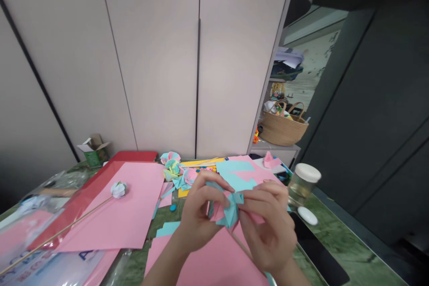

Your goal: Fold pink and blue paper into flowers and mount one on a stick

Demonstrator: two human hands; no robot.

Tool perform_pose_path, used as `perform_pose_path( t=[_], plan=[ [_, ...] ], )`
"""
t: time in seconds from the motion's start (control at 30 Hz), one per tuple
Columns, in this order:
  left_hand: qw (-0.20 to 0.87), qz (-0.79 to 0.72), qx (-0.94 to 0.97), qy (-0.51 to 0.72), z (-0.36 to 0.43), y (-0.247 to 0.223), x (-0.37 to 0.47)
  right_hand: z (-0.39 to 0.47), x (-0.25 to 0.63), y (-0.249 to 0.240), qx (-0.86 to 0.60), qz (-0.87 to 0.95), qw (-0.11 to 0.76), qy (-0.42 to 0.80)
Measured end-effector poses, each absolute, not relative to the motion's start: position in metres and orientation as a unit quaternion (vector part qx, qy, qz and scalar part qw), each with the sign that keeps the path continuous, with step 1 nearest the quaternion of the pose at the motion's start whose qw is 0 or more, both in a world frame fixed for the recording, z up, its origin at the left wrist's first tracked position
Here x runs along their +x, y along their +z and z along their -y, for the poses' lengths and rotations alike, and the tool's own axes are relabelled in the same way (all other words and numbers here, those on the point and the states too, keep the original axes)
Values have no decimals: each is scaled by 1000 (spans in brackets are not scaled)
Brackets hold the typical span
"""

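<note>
Between my two hands is a folded paper flower (pixel 230 214) in light blue and pink, held above the pink sheets. My left hand (pixel 204 210) closes round its left side, thumb and forefinger on the folds. On its right side, the fingers of my right hand (pixel 268 219) pinch a blue petal edge. A thin stick (pixel 241 246) slants down from the flower beneath my right hand. Its join with the flower is partly hidden by my fingers. Below lies a large pink paper sheet (pixel 208 259).
Finished paper flowers (pixel 172 169) lie behind my left hand. A white paper flower (pixel 118 189) on a long stick rests on pink paper at left. To the right stand a lidded jar (pixel 303 183), a white oval object (pixel 307 216) and a black phone-like slab (pixel 320 250).
</note>
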State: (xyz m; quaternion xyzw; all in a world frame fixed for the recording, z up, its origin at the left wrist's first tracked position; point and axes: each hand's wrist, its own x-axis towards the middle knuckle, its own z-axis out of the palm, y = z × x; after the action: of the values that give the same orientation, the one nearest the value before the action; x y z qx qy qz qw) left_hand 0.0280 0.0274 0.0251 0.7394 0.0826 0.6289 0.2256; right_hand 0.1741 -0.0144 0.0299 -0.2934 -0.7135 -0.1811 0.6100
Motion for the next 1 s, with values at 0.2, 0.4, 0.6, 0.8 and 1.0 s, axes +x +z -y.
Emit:
perform_pose_path(
  t=[0.2, 0.4, 0.6, 0.8, 1.0],
  plan=[
    [221, -94, 725, 646, -30, 21, 31, 5, 178, 27, -270, 727, 607, -173],
    [235, -80, 710, 659, -31, 18, 33, -1, 180, 24, -253, 714, 611, -228],
    [246, -86, 693, 672, -30, 14, 35, -1, 180, 25, -248, 712, 615, -231],
    [289, -92, 669, 678, -27, 17, 38, 1, 184, 28, -246, 719, 590, -272],
    [343, -131, 661, 654, -28, 22, 38, 3, 185, 28, -290, 743, 571, -192]
  ],
)
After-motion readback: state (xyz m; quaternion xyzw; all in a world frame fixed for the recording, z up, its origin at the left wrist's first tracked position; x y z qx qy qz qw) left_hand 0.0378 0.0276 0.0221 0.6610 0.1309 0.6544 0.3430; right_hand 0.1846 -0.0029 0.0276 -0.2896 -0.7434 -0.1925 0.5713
